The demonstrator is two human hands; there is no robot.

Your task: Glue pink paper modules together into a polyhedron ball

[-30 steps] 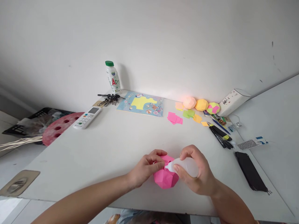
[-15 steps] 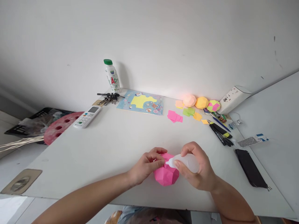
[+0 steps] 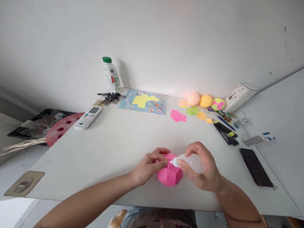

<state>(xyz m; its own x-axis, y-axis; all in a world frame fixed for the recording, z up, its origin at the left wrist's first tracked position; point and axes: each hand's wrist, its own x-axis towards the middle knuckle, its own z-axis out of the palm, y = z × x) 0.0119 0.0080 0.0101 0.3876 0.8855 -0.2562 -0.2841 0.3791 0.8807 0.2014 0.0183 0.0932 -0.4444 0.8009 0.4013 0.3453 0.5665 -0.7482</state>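
A pink faceted paper ball [image 3: 170, 176] rests on the white table [image 3: 99, 158] near its front edge. The thumb and fingers of my left hand [image 3: 149, 166] close on the ball's upper left side, partly covering it. My right hand [image 3: 205, 169] is wrapped around a translucent white squeeze bottle [image 3: 193, 162], tilted so its narrow nozzle points left at the top of the ball. The nozzle tip is at or very near the paper; whether it touches I cannot tell.
Pink paper pieces [image 3: 177, 116], green ones [image 3: 192, 110] and finished paper balls [image 3: 206, 101] lie at the back. A cutter [image 3: 225, 129] and black pouch [image 3: 256, 167] are at the right. A remote [image 3: 88, 117], keys [image 3: 110, 98] and drink bottle [image 3: 112, 76] stand left.
The view has shifted slightly. Both hands, the squeeze bottle and the pink ball hold almost the same positions relative to one another.
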